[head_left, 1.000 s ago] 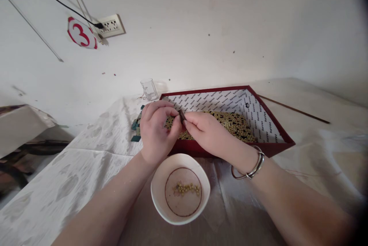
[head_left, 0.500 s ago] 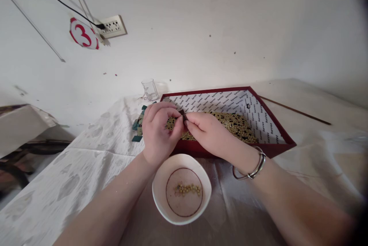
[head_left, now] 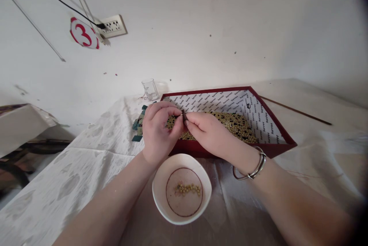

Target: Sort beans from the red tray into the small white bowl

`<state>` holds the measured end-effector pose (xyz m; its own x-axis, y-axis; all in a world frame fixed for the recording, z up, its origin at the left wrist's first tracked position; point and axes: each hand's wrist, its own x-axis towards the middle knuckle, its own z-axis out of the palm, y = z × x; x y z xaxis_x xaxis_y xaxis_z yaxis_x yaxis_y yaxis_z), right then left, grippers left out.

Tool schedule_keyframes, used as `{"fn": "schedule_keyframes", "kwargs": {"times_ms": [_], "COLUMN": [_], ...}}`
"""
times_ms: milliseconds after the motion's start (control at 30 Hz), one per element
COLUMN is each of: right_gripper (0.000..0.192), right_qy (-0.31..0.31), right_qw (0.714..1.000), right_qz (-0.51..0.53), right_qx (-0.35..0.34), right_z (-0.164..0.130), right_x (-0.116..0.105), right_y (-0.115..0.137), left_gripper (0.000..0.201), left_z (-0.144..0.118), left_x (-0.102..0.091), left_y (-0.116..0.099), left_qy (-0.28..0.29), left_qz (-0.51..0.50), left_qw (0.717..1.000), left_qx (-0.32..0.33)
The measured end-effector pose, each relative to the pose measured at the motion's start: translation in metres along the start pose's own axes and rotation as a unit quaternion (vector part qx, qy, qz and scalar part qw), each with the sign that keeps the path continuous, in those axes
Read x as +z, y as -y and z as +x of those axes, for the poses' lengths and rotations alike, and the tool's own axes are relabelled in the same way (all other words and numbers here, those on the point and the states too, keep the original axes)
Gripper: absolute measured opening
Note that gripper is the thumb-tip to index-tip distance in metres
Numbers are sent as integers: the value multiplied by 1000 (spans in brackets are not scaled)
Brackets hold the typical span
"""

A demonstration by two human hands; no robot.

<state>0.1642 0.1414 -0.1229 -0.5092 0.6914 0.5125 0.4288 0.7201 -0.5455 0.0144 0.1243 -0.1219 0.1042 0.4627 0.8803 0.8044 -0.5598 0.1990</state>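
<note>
Writing first: a red "3" inside a red ring on a white sign [head_left: 84, 33] up on the wall, far beyond my left hand, just beside a wall socket [head_left: 113, 26] with a black cable plugged in. The white lining of the red tray [head_left: 276, 144] ahead of my hands carries one small black word printed again and again; it looks like "harvest", though the letters are too small for me to be sure.

My left hand [head_left: 157, 133] and right hand [head_left: 208, 133] meet over the tray's near edge, fingers curled narrow, fingertips pinching together on a small dark piece [head_left: 184, 115]. It sits right between the two thumbs; I cannot tell what it is. A metal bangle [head_left: 254, 165] hangs on my right wrist.

Beyond my fingers the tray holds a heap of yellowish beads [head_left: 232, 121] with dark ones mixed in. Just below my hands stands a white bowl [head_left: 161, 190] with a few beads in its bottom. Left of my left hand lie small teal tiles [head_left: 136, 127], partly hidden behind it. A small clear glass [head_left: 149, 89] stands farther off.
</note>
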Motion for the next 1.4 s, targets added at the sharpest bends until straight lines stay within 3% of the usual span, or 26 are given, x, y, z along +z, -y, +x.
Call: {"fn": "schedule_keyframes", "kwargs": {"times_ms": [267, 633, 800, 967, 1133, 1300, 1400], "right_gripper": [26, 26, 25, 26, 25, 25, 25], "right_qy": [-8, -9, -1, -4, 2, -5, -8], "right_qw": [1000, 1000, 1000, 1000, 1000, 1000, 999], "right_qz": [6, 9, 9, 10, 12, 20, 27], "right_qx": [4, 7, 0, 3, 6, 20, 33], "right_z": [0, 1, 1, 0, 0, 1, 1], "right_x": [0, 0, -1, -1, -1, -1, -1], "right_y": [0, -1, -1, -1, 0, 1, 1], "left_gripper": [11, 16, 13, 15, 10, 10, 8], "left_z": [-2, -5, -5, -5, -4, -1, 3], "left_x": [-1, 2, 2, 2, 2, 0, -5], "left_y": [-4, 0, 0, -1, -2, -3, -3], "left_qy": [7, -18, -33, -27, -28, -8, 42], "left_qz": [9, 22, 36, 27, 36, 15, -35], "left_qw": [998, 996, 998, 997, 999, 999, 998], "left_qx": [55, 81, 35, 62, 12, 33, 4]}}
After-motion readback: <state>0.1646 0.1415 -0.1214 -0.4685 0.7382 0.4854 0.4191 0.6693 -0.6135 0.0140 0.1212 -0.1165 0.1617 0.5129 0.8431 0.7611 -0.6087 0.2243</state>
